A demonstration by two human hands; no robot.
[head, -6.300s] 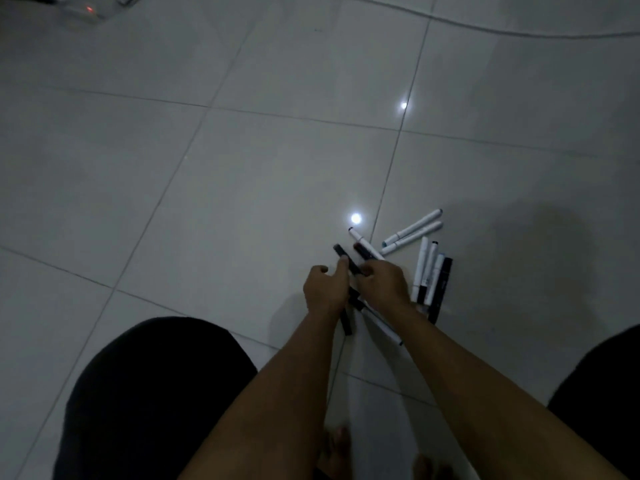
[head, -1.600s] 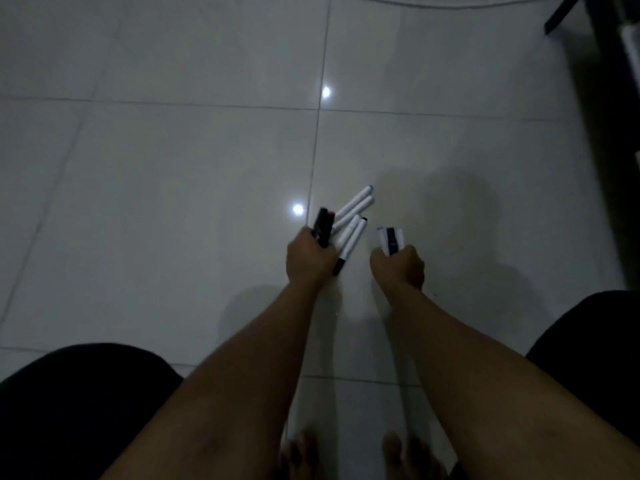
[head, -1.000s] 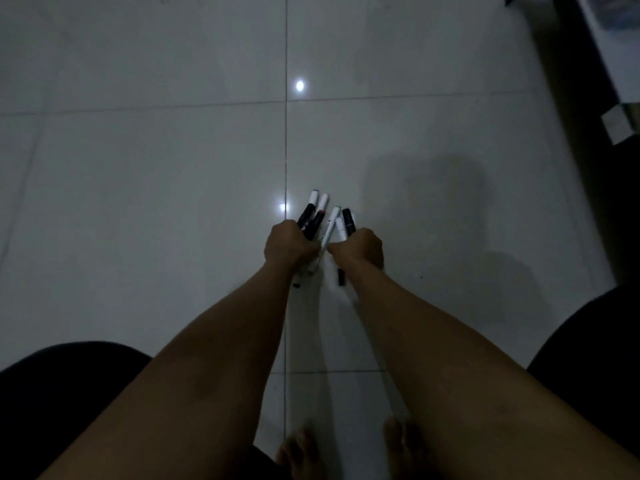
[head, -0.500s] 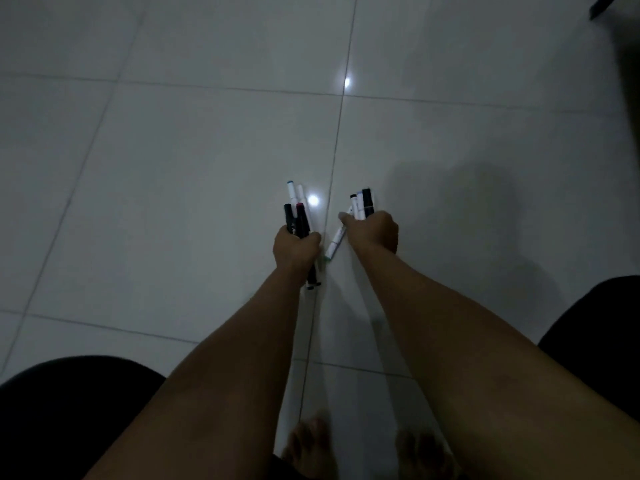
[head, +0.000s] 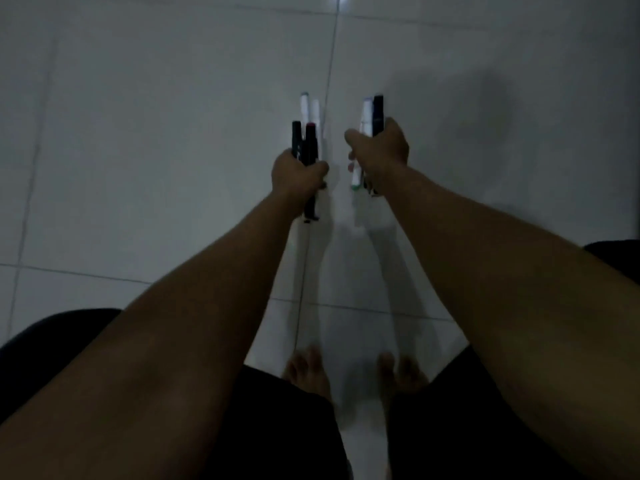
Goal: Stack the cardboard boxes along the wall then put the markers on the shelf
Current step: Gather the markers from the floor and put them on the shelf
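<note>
My left hand point(head: 296, 176) grips a bundle of markers point(head: 307, 133), some black and some white, whose ends stick out above and below the fist. My right hand point(head: 381, 152) grips a second bundle of markers point(head: 372, 114), white and black, also pointing away from me. Both hands are held out in front of me, a short gap apart, above the pale tiled floor point(head: 156, 133). No cardboard boxes and no shelf are in view.
The room is dim. My bare feet point(head: 308, 374) stand on the tiles below my arms, with dark shorts at the bottom of the view. A ceiling light reflects off the floor at the top edge. A shadow lies on the tiles to the right.
The markers that lay on the floor are gathered into both hands. Over the last half second my hands moved slightly apart and the view tilted down toward my feet.
</note>
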